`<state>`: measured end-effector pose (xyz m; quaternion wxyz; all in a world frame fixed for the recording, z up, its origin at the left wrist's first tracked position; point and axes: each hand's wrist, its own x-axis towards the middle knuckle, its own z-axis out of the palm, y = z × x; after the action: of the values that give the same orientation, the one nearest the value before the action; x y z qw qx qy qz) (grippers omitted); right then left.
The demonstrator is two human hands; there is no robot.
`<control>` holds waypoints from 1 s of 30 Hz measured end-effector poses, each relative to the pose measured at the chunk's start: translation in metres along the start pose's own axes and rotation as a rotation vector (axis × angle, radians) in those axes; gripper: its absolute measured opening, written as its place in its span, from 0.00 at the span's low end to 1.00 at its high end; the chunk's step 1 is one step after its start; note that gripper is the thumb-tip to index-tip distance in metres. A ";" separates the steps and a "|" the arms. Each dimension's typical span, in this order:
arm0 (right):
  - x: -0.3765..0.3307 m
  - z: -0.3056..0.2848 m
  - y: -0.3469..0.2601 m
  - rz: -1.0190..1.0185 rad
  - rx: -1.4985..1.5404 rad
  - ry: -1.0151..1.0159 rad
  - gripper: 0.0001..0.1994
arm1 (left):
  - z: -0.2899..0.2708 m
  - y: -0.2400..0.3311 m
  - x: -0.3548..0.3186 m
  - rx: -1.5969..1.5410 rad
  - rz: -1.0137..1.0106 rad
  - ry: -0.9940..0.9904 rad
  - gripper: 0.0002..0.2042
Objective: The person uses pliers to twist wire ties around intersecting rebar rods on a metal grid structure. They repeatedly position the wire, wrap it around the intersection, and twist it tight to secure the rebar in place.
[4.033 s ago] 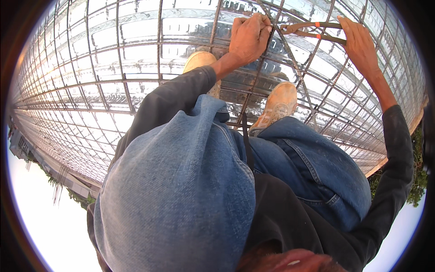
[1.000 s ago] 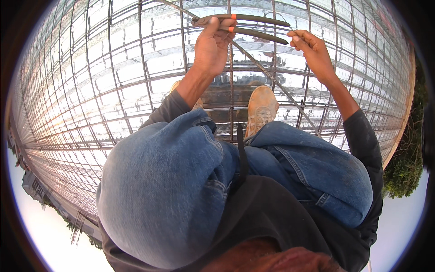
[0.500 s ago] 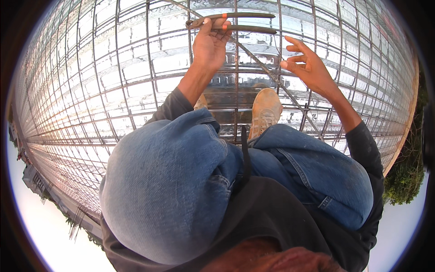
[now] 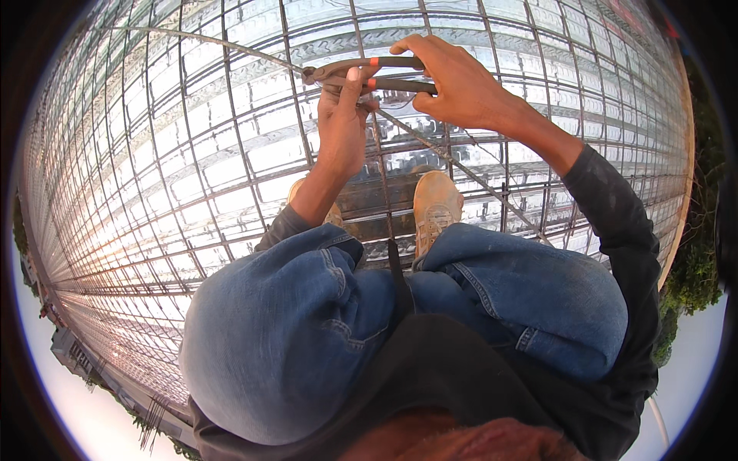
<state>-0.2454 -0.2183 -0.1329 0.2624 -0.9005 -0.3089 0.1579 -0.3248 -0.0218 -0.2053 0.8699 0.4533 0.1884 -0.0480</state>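
Head view, looking down past my bent knees. I squat on a rebar grid [image 4: 192,177] that fills the upper field, its bars crossing in squares over a ribbed, shiny deck sheet [image 4: 254,154] below. My right hand [image 4: 461,88] wraps the two dark handles of a pair of pincers [image 4: 361,73], fingers curled over the upper handle and thumb under the lower one, clamped on the tool. The handles run to my right; the head of the pincers points left and sits at a crossing of bars near the top centre. My left hand [image 4: 342,127] reaches up from below, fingers drawn together and pressed against the pincers just behind the head; I cannot tell whether they pinch a tie wire there. A long diagonal bar [image 4: 461,173] slants down to the right beneath both hands. My tan right boot [image 4: 436,203] stands on the grid below the hands, the left boot [image 4: 332,213] mostly hidden by my forearm. Blue jeans [image 4: 307,338] cover both knees in the foreground.
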 end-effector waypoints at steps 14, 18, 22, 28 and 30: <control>-0.018 -0.020 -0.009 -0.133 -0.604 0.020 0.12 | 0.005 -0.031 -0.007 -0.204 -0.234 -0.053 0.17; -0.015 -0.031 -0.002 -0.167 -0.617 0.045 0.11 | 0.003 -0.030 -0.008 -0.223 -0.266 -0.075 0.17; -0.013 -0.028 0.014 -0.206 -0.754 0.218 0.10 | -0.008 -0.036 -0.005 -0.432 -0.245 -0.154 0.15; -0.032 -0.009 0.047 -0.192 -0.751 0.167 0.10 | -0.005 -0.041 -0.005 -0.269 -0.196 -0.135 0.14; -0.036 -0.010 0.050 -0.071 -0.656 0.012 0.09 | -0.005 -0.039 -0.006 -0.185 -0.208 -0.131 0.14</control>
<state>-0.2440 -0.2786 -0.1486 -0.0343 -0.9265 -0.3730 0.0354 -0.3415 -0.0409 -0.2362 0.9088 0.3451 0.1805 -0.1497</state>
